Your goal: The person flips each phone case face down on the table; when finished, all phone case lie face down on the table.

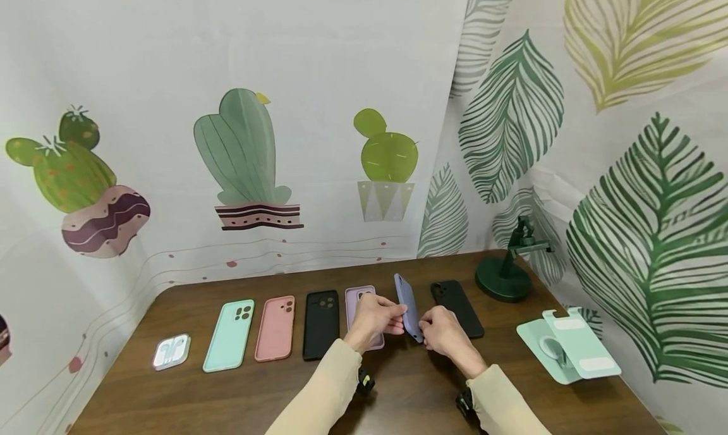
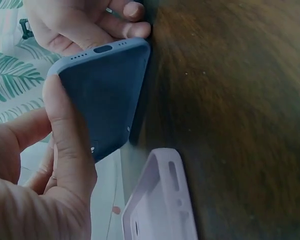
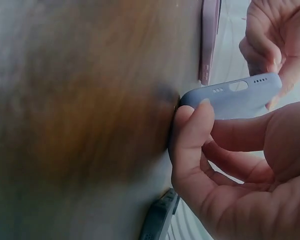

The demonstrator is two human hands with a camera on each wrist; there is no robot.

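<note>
1. Gripping the blue case [image 1: 407, 306], both the left hand [image 1: 375, 318] and right hand [image 1: 442, 332] pinch it (tilted on edge).
2. It stands just right of the lilac case [image 1: 358, 298], on the table [image 1: 227, 397].

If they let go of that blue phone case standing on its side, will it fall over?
Probably. The blue-grey soft-looking phone case balances on one thin edge on the brown wooden table, steadied by both hands. It looks thin and hollow, so likely light, and perhaps slightly bendy.

Blue-grey phone case [image 1: 408, 307], on edge (tilted)
</note>
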